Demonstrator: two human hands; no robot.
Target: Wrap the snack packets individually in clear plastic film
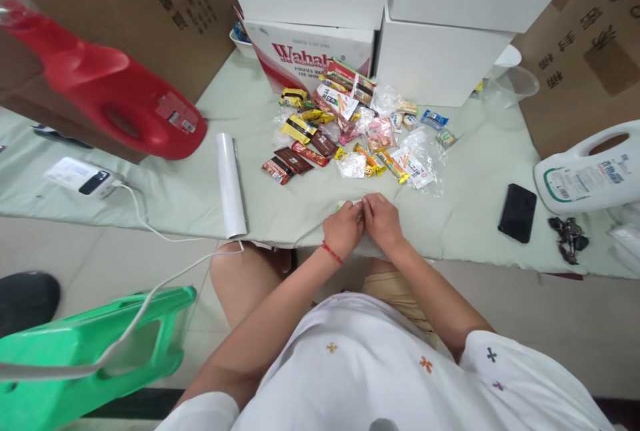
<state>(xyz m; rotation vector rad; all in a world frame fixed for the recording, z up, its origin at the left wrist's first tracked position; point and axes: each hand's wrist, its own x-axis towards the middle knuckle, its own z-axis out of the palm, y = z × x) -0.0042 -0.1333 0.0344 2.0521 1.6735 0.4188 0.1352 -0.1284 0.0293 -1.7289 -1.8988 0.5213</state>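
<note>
My left hand (344, 228) and my right hand (383, 221) meet near the front edge of the table, with their fingertips pinched together. A corner of a small green-and-white packet (341, 204) shows beside the left fingers; most of it is hidden by the hand. What lies between the right fingertips cannot be made out. Just beyond the hands spreads a pile of wrapped snacks, with a clear wrapper (352, 165), an orange-yellow snack stick (394, 166), a white packet with dark print (414, 168) and brown packets (294, 160) at its near side.
White boxes (445, 58) and a Wahaha carton (310, 51) stand behind the snacks. To the left are a white roll (231, 184), a red jug (115, 98) and a cabled white device (83, 176). A black phone (518, 213), keys (569, 239) and white jug (595, 168) lie right.
</note>
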